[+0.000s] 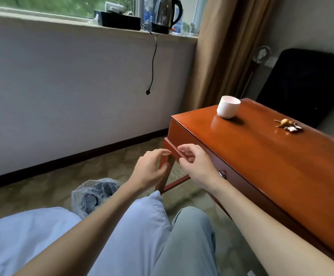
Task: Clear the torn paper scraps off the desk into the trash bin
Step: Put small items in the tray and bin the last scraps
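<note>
A glossy red-brown wooden desk (272,156) fills the right side. Far back on its top lies a small heap of scraps (288,125), white torn bits beside a yellowish-brown piece. A trash bin lined with a clear plastic bag (94,194) stands on the carpet at lower left, below my left forearm. My left hand (150,168) and my right hand (196,166) hover side by side off the desk's near-left corner, fingers curled and apart, nothing held in either. Both hands are well short of the scraps.
A white ribbed cup (228,107) stands at the desk's far-left corner. A drawer knob (222,174) shows on the desk front. A kettle (166,13) with a dangling black cord (153,62) sits on the windowsill. A black chair (305,82) stands behind the desk, beside a tan curtain (222,46).
</note>
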Demonstrator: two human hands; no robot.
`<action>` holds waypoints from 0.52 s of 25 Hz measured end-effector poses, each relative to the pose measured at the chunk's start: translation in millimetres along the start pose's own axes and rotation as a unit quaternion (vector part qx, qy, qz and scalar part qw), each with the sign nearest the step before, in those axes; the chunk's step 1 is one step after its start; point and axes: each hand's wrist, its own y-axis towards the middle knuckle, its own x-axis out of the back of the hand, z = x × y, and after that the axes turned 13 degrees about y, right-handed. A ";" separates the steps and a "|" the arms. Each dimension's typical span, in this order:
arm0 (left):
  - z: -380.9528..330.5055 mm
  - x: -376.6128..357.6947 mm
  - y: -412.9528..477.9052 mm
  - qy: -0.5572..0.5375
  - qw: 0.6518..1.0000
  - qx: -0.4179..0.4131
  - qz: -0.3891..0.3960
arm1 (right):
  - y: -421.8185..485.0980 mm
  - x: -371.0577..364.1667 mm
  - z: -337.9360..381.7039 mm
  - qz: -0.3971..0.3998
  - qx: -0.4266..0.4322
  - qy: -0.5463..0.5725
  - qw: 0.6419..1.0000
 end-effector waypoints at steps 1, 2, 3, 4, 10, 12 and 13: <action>-15.2 0.4 5.4 0.002 1.000 -0.014 0.001 | -4.2 16.6 1.5 -0.011 0.009 -0.015 1.000; -29.6 -0.2 10.8 0.006 1.000 -0.027 0.002 | -8.5 33.0 1.3 -0.023 0.016 -0.026 0.999; -43.8 -1.0 16.0 0.009 0.999 -0.041 0.001 | -12.7 49.2 0.4 -0.037 0.023 -0.032 0.999; -57.6 -2.4 21.4 0.013 0.998 -0.056 0.001 | -16.5 65.3 -0.9 -0.053 0.027 -0.037 0.998; -134.4 -19.0 48.9 0.034 0.991 -0.130 0.015 | -34.0 146.0 -17.9 -0.108 0.000 -0.086 0.990; -158.4 -34.5 60.1 0.045 0.986 -0.154 0.034 | -38.4 171.5 -29.4 -0.128 -0.010 -0.102 0.986; -168.9 -42.8 66.0 0.048 0.984 -0.163 0.044 | -39.9 182.8 -35.2 -0.136 -0.014 -0.115 0.984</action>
